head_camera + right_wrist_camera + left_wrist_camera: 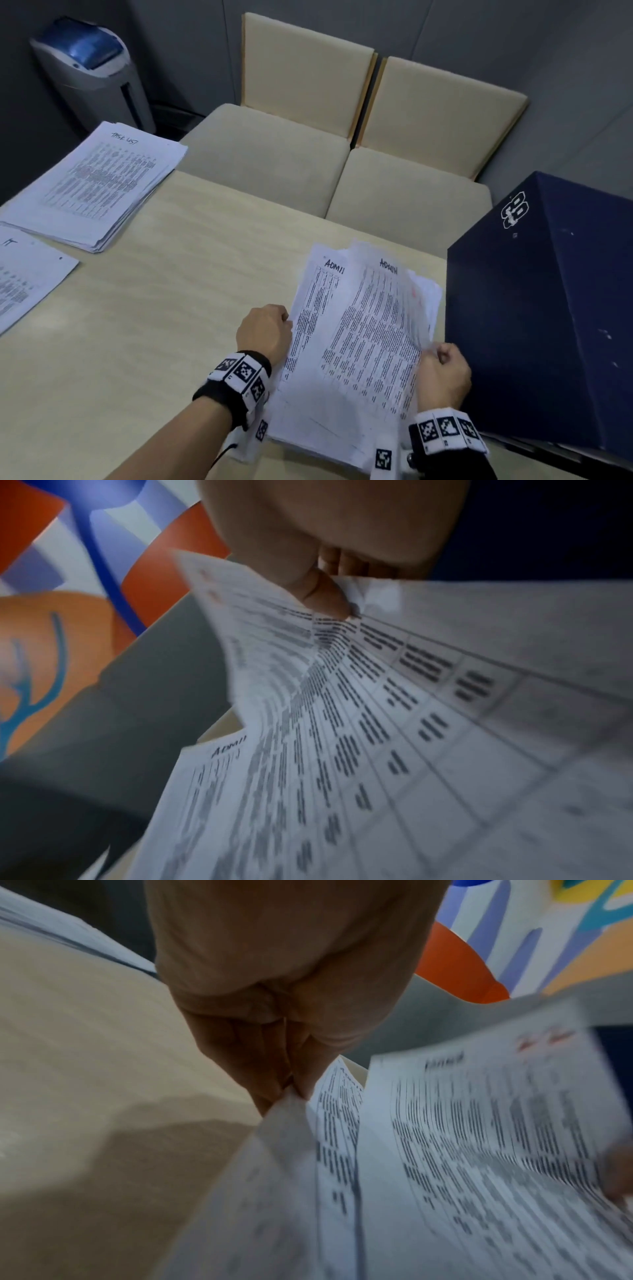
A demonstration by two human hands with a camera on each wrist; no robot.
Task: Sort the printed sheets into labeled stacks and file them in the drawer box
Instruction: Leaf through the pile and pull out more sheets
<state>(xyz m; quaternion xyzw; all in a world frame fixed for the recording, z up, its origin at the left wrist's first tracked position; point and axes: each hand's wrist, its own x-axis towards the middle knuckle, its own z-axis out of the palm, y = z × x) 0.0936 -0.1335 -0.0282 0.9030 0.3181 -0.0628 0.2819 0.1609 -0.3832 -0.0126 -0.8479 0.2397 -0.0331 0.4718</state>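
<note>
From the head view, a loose pile of printed sheets marked "ADMIN" by hand lies at the near edge of a pale table, just beside a dark blue box on the right. The left hand grips the pile's left edge with curled fingers; the right hand pinches the right edge of the top sheet, which bows upward. Both wrists wear bands with black-and-white square markers. Far left on the table sit two more stacks: one headed "TASK LIST" and, nearer, one headed "IT", partly cut off by the frame. Beyond the table stand two cream chairs and a grey and blue bin.

The left wrist view shows what the head view hides: the left hand has its fingertips closed together on a fold of paper at the sheets' edge, with the tabletop below. Print is blurred here. A brightly coloured wall pattern appears behind, unseen from the head.

The right wrist view shows the right hand with its thumb pressed onto the top of the sheet, fingers curled beneath it. A second sheet reading "ADMI" shows underneath.
</note>
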